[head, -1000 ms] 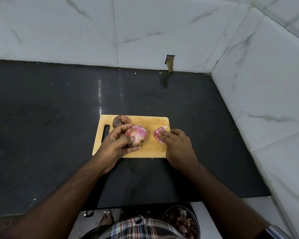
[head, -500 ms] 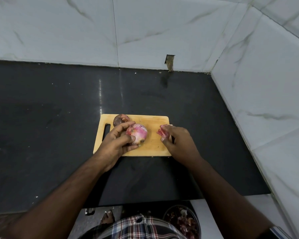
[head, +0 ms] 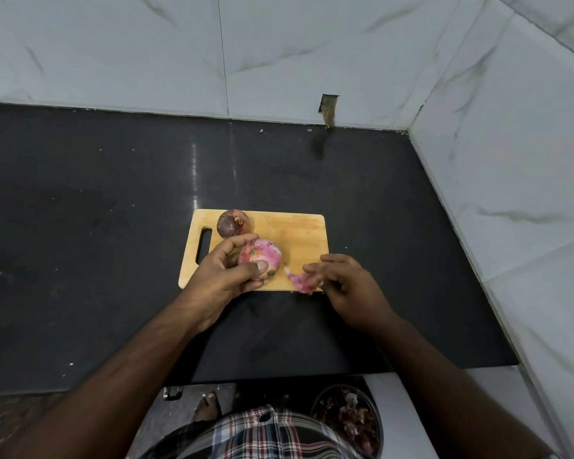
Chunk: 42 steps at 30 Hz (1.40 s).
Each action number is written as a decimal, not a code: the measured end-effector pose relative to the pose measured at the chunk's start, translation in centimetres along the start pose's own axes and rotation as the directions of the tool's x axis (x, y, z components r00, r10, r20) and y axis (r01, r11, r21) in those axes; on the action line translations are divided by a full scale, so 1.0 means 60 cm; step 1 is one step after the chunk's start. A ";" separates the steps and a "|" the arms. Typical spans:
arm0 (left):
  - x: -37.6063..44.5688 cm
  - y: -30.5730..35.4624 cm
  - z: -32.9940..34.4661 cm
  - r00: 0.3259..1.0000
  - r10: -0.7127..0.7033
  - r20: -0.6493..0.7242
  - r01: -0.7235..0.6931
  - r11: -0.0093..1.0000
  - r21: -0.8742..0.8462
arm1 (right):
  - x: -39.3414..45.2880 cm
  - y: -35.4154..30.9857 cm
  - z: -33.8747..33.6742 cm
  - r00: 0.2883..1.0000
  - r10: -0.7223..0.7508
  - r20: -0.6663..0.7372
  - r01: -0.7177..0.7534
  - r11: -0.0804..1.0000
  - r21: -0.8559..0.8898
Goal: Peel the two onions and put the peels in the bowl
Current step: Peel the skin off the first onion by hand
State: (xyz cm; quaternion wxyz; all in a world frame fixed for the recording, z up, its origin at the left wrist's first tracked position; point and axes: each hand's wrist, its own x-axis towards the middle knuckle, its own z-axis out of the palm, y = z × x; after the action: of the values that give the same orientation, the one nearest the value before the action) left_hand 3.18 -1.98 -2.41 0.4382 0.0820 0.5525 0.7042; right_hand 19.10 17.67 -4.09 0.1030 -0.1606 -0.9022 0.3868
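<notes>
My left hand (head: 227, 276) grips a partly peeled pink onion (head: 262, 256) just above the wooden cutting board (head: 299, 231). A second onion (head: 232, 223), still in its dark purple skin, sits on the board's far left corner by the handle slot. My right hand (head: 345, 286) pinches a pink strip of onion peel (head: 300, 280) at the board's near right edge. A bowl (head: 347, 422) holding dark purple peels stands low at the bottom right, below the counter's front edge.
The board lies on a black stone counter (head: 113, 260) bounded by white marble-patterned tiled walls (head: 511, 160) at the back and right. A white surface (head: 405, 409) carries the bowl. My checked garment and a bare foot show at the bottom.
My right hand has drawn back toward me from the board's right side to its near edge, carrying the peel. The left hand has kept hold of the pink onion.
</notes>
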 end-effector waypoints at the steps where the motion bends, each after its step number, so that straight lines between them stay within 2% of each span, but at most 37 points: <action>1: -0.003 -0.002 -0.002 1.000 0.002 -0.001 -0.002 1.000 0.006 | -0.006 0.002 0.002 0.999 -0.033 0.010 0.033 0.999 0.001; 5: -0.019 -0.013 -0.008 0.999 0.030 -0.026 -0.028 0.996 0.085 | -0.025 0.005 0.013 0.975 -0.202 0.098 0.215 0.965 -0.148; 7: -0.024 -0.019 -0.006 0.997 0.062 -0.049 -0.055 0.991 0.123 | -0.026 0.007 0.015 0.970 -0.212 0.116 0.233 0.950 -0.210; 11: -0.027 -0.023 0.005 0.994 0.093 -0.051 -0.083 0.982 0.169 | -0.023 0.001 0.009 0.977 -0.192 0.090 0.204 0.965 -0.162; 20: -0.048 -0.019 0.018 0.985 0.073 -0.159 -0.063 0.996 0.064 | -0.048 -0.004 0.017 0.921 -0.314 0.231 0.359 0.914 -0.189; 23: -0.057 -0.018 0.019 0.986 0.056 -0.158 -0.052 0.998 0.028 | -0.049 -0.007 0.004 0.957 -0.232 0.175 0.250 0.965 -0.083; 25: -0.064 -0.016 0.016 0.991 0.043 -0.124 -0.042 0.999 0.006 | -0.044 -0.020 -0.007 0.993 -0.103 0.057 0.100 0.994 0.050; 27: -0.070 -0.014 0.010 0.996 0.023 -0.085 -0.026 0.999 -0.035 | -0.034 -0.041 -0.013 0.998 0.044 -0.036 -0.036 0.982 0.188; 29: -0.074 -0.012 0.004 0.999 0.009 -0.045 -0.012 0.998 -0.066 | -0.021 -0.067 -0.011 0.992 0.124 0.005 -0.118 0.936 0.331; 32: -0.075 -0.010 -0.001 0.998 -0.018 0.059 0.023 0.996 -0.088 | -0.002 -0.105 0.003 0.967 0.102 0.235 -0.204 0.860 0.467; 34: -0.075 -0.010 -0.005 0.994 -0.034 0.102 0.044 0.994 -0.096 | 0.003 -0.125 0.016 0.940 0.089 0.328 -0.268 0.788 0.555; 36: -0.076 -0.012 -0.011 0.992 -0.029 0.123 0.042 0.994 -0.098 | 0.006 -0.137 0.027 0.937 0.109 0.332 -0.302 0.731 0.612; 39: -0.078 -0.014 -0.022 0.987 -0.013 0.159 0.028 0.995 -0.096 | 0.004 -0.153 0.039 0.947 0.193 0.258 -0.320 0.653 0.686; 42: -0.081 -0.017 -0.019 0.993 -0.007 0.122 0.016 0.997 -0.077 | -0.003 -0.165 0.044 0.946 0.267 0.184 -0.308 0.565 0.765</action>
State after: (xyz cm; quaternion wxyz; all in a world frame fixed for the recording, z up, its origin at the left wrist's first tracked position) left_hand 5.95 -6.22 -1.91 0.4780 0.1044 0.4975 0.7163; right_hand 16.39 9.42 1.34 0.0771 -0.2347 -0.6051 0.7568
